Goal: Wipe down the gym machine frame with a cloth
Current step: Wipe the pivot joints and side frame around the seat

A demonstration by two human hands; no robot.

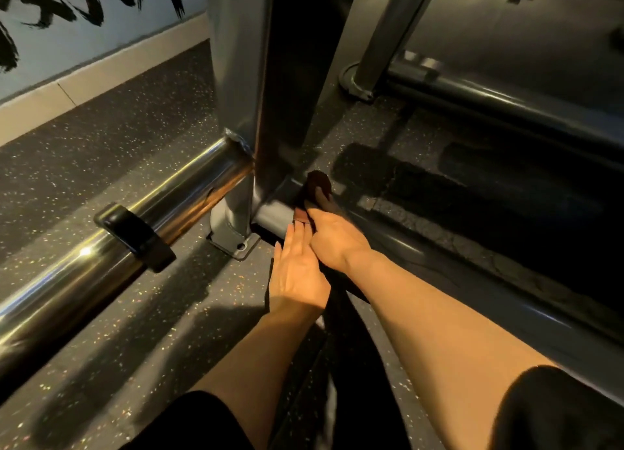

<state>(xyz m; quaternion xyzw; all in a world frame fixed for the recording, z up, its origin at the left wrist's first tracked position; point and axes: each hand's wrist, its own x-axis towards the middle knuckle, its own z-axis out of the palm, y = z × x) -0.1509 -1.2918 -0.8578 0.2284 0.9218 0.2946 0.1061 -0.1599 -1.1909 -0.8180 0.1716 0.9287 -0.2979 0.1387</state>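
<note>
The speckled rubber floor (pixel 111 118) takes up most of the view, with a pale skirting board (pixel 101 74) and a wall painted in black brush strokes (pixel 67 13) along the top left; sitting on that floor is the gym machine frame (pixel 243 78) — a big grey upright post with a bolted foot plate (pixel 236 243) at its base; a shiny chrome tube (pixel 111 233) runs off to the lower left from the post, with a black clamp (pixel 135 236) wrapped round it; a darker grey base tube (pixel 422 257) runs from the post toward the lower right, and another rail (pixel 506 108) lies further back with a slanted post (pixel 385 34) standing on the floor by it.

Both bare forearms reach in from the bottom, black sleeves at the edges; the right hand (pixel 337 236) is on the base tube right beside the upright, fingers curled round a dark brown cloth (pixel 319 187) and pressing it onto the tube — the cloth bunches up past the fingertips, so it's right at the joint of tube and post; the left hand (pixel 297 270) sits just beside the right, fingers straight and together, holding nothing, its fingertips close to the tube; can't tell if they actually touch it.
</note>
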